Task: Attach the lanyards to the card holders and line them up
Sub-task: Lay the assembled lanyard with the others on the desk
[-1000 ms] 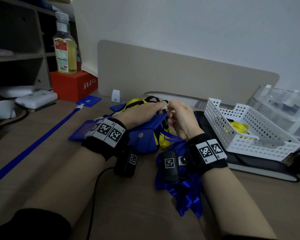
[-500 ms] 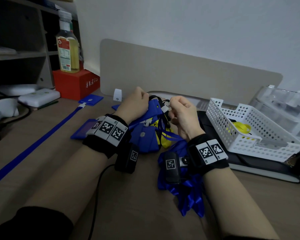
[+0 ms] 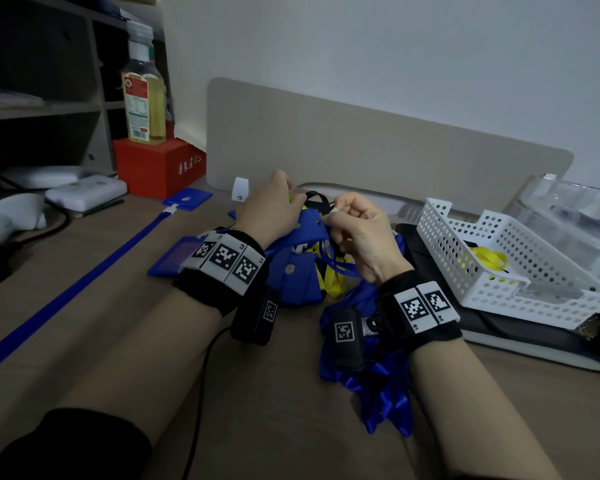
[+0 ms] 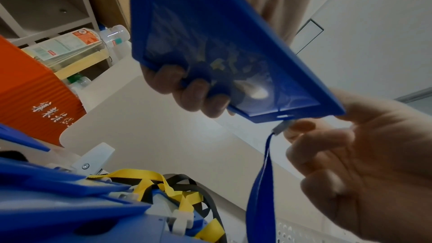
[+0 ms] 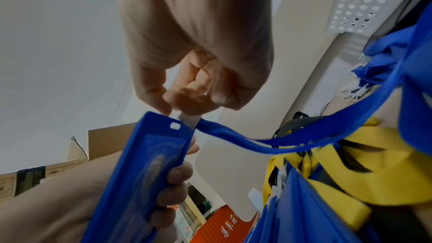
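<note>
My left hand [image 3: 271, 209] grips a blue card holder [image 3: 309, 225] lifted above the pile; its fingers [image 4: 187, 90] curl under the holder [image 4: 210, 47]. My right hand [image 3: 357, 230] pinches the white clip [image 5: 189, 120] of a blue lanyard [image 5: 268, 141] right at the holder's slotted end [image 5: 175, 126]. The clip [image 4: 279, 127] sits just below the slot [image 4: 282, 116]. More blue holders [image 3: 298, 278] with yellow lanyards [image 3: 333, 282] and black ones lie under my hands. One holder [image 3: 187, 197] with its lanyard [image 3: 84, 282] stretched out lies at the left.
A heap of blue lanyards [image 3: 378, 386] lies under my right wrist. A white perforated basket [image 3: 499, 265] holding a yellow lanyard stands on a dark flat device at the right. A red box [image 3: 160, 166] with a bottle [image 3: 144, 98] on it stands at the back left.
My left hand has lifted the blue card holder off the pile, and the right hand has brought the lanyard clip up to its slotted end.
</note>
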